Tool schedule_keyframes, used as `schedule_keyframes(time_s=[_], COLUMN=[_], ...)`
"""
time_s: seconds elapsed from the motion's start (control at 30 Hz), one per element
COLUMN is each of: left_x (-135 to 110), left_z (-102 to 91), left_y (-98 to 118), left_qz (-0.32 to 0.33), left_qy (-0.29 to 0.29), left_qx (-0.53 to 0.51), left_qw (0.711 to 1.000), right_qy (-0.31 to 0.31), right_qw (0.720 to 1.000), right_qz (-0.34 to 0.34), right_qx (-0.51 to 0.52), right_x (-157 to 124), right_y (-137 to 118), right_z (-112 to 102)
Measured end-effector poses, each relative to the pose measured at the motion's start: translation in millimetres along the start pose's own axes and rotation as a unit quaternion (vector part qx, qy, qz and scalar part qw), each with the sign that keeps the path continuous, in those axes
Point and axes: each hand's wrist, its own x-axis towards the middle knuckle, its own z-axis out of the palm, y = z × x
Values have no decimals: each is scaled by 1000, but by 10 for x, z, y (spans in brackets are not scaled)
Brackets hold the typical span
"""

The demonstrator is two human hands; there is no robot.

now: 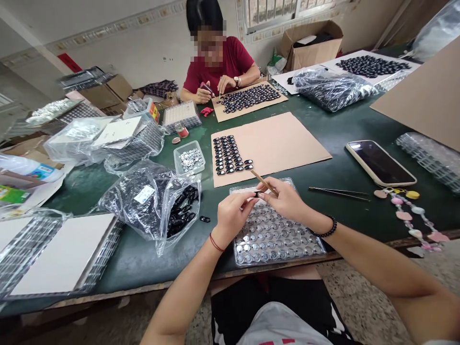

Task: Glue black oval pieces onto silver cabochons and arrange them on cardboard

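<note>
My left hand (233,212) pinches a small black oval piece (257,194) over the far part of a clear plastic tray. In my right hand (285,199) is a thin wooden stick (264,182), and its fingertips also meet the black piece. The clear tray (278,239) below holds rows of round, shiny parts. Beyond it, black oval pieces with silvery centres (230,155) stand in rows on the left part of a cardboard sheet (276,143). An open plastic bag (143,206) of black pieces lies left of my hands, with one loose black piece (204,219) beside it.
A small tub (189,159) of silvery discs stands behind the bag. Tweezers (339,192) and a phone (381,163) with a bead strap lie to the right. Across the table a person in a red shirt (237,60) works over another filled cardboard sheet (249,100). Stacked trays (64,254) occupy the left.
</note>
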Motion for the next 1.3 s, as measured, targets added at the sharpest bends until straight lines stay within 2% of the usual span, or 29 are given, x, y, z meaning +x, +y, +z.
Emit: schedule_keyframes(time_s=[0.1, 0.2, 0.4, 0.53, 0.67, 0.87, 0.97, 1.03, 1.1, 1.2, 1.3], left_x=[-15, -19, 15, 40, 41, 75, 112, 77, -45, -370, -719], left_z=[6, 4, -33, -62, -65, -42, -136, -267, -426, -637, -747], left_y=[-5, -5, 29, 88, 127, 101, 53, -12, -113, -297, -448], left_qz=[20, -12, -46, -117, -190, -226, -243, -247, -244, -211, -184], left_qy=[25, 39, -34, -59, -54, -48, -44, -37, -40, -99, -113], left_qx=[21, 18, -1, -35, -70, -86, -99, -81, -20, 121, 214], left_qw=[999, 999, 998, 991, 978, 969, 964, 965, 969, 965, 953], right_qy=[3, 9, 12, 9, 11, -10, -1, 4, 17, 69, 92], right_qw=[1000, 1000, 1000, 1000, 1000, 1000, 999, 997, 994, 988, 982], right_qz=[7, 18, 7, -1, -6, 19, 53, 76, 90, 71, 34], right_qx=[12, 20, 24, 24, 13, 8, 5, -19, -61, -118, -159], right_x=[-1, 4, 17, 12, 0, 1, 45, 127, 276, 638, 1089], right_y=[5, 7, 8, 10, -9, -28, 14, 59, 120, 273, 509], right_z=[-9, -19, -13, 0, 8, 12, -31, -91, -158, -206, -157])
